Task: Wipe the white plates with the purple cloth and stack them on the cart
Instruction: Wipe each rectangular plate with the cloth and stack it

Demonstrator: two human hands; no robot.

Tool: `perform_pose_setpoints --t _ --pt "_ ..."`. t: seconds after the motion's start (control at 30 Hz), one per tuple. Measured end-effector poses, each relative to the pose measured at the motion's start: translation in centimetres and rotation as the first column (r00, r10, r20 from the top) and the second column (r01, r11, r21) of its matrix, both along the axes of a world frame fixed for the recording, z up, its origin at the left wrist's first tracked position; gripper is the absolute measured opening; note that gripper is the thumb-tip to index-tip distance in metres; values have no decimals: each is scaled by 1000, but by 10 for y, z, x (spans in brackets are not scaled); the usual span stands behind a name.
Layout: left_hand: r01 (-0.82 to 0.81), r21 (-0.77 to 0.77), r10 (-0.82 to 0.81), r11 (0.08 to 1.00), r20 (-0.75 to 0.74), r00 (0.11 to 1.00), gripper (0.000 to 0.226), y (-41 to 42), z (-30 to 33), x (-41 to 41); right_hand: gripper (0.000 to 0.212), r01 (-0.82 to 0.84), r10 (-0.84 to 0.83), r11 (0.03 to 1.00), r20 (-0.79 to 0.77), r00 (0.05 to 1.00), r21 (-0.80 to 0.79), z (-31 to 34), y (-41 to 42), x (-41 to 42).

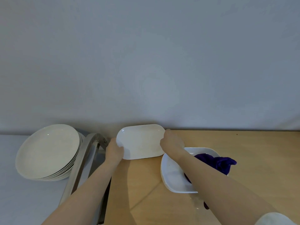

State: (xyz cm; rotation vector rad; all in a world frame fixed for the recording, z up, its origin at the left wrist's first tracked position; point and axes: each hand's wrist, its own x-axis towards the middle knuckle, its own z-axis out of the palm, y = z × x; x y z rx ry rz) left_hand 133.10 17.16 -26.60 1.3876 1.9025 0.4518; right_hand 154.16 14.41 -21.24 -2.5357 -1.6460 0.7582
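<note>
- Head view: the oblong white plate (pixel 140 141) is held off the wooden worktop (pixel 243 151) by its two short ends only; a slip at either rim could drop it onto the square dish (pixel 175 176) just beside it, where the purple cloth (pixel 219 163) lies.
- Carrying it over the cart rail (pixel 90 146) to the stacked round plates (pixel 48 151), it could clip the rail.
- Left hand (pixel 114 151) and right hand (pixel 171 142) are each closed on one end, forearms stretched forward.
</note>
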Motion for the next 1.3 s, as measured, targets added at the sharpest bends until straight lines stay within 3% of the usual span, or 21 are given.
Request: perform_pose_setpoints --t 0.13,0.3,0.4,0.6,0.7,0.77,0.87,0.97,1.13,1.3 --pt "56 24 -55 998 -49 997 22 6 1 7 14 25 -25 999 3 1000 -27 -6 3 2" --pt "107 -21 -109 994 -162 981 24 10 -3 9 28 -19 23 995 47 999 -93 -9 4 1" --pt "109 -41 -116 993 -234 965 29 7 0 11 26 -48 53 995 58 997 -88 -6 4 1" --pt "31 -70 -48 997 -259 965 39 -18 35 35 20 -176 138 964 190 972 197 13 -29 15" --pt "117 74 -85 990 -343 936 48 -50 59 57 20 -221 162 938 225 961 266 20 -57 34" --pt "215 169 -166 962 -264 950 47 -79 67 77 18 -220 126 915 278 952 338 21 -79 44" --pt "278 93 -276 956 -36 961 44 -113 64 108 16 -213 41 889 392 919 405 13 -108 58" --pt "298 49 -300 953 67 951 49 -126 50 124 27 -192 65 931 376 924 312 11 -122 67" --pt "260 76 -268 963 128 955 44 -128 55 122 48 -190 133 968 305 943 165 16 -132 70" --pt "292 94 -301 952 112 947 44 -131 59 122 52 -215 168 964 271 948 157 19 -141 77"
